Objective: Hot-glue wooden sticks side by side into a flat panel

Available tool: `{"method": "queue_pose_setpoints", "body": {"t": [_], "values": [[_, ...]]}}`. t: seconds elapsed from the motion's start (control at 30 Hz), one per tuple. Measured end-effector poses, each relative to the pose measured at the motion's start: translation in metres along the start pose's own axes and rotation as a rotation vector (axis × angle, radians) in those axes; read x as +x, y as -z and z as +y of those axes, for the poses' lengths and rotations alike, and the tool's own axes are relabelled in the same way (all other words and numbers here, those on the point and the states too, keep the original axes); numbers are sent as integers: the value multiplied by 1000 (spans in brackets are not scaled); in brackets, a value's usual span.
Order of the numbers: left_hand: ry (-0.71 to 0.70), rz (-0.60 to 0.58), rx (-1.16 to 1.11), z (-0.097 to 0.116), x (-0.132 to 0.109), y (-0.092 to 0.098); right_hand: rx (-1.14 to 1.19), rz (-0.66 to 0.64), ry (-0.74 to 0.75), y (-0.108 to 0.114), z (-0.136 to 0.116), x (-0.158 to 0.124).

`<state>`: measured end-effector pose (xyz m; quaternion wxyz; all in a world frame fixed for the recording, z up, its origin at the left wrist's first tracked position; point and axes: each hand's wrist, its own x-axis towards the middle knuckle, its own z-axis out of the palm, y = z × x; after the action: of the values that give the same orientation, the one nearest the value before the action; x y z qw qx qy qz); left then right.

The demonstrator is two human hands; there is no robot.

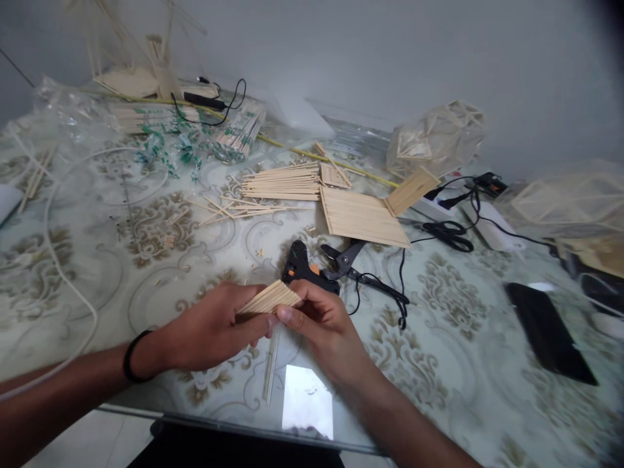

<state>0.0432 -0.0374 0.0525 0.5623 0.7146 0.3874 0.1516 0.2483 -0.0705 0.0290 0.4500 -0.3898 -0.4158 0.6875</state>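
Between my two hands is a small panel of wooden sticks (pixel 270 298) laid side by side, held above the table near its front edge. My left hand (pixel 221 325), with a black band at the wrist, grips the panel's left end between thumb and fingers. At the right end, the thumb and fingers of my right hand (pixel 316 315) pinch it. Just beyond the hands lies a black glue gun (pixel 302 266) with orange parts. Dark-handled cutters (pixel 358 266) rest beside it on the right. Below my hands a clear glue stick (pixel 270 374) lies on the table.
A larger stick panel (pixel 363 218) and a row of loose sticks (pixel 283 182) lie farther back. Black scissors (pixel 448 234), a white power strip (pixel 492 224) and a black phone (pixel 550 331) are on the right. A white cable (pixel 53 240) crosses the left side. Bagged stick bundles (pixel 238 133) lie behind.
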Motion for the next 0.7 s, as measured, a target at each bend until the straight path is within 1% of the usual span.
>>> {"method": "queue_pose_setpoints", "body": {"t": [0.1, 0.17, 0.37, 0.43, 0.57, 0.7], "values": [[-20, 28, 8, 0, -2, 1, -12, 33, 6, 0, 2, -1], [-52, 68, 59, -1, -2, 0, -10, 56, 15, 0, 3, -1], [-132, 138, 219, -2, 0, -1, 39, -15, 30, -1, 4, -2], [-178, 156, 257, -1, -1, 0, 50, -25, 29, 0, 5, -2], [-262, 158, 292, 0, -1, 1, 59, -34, 13, 2, 7, -2], [-294, 179, 316, -1, -2, 1, 62, -40, 2, 4, 10, -1]]}}
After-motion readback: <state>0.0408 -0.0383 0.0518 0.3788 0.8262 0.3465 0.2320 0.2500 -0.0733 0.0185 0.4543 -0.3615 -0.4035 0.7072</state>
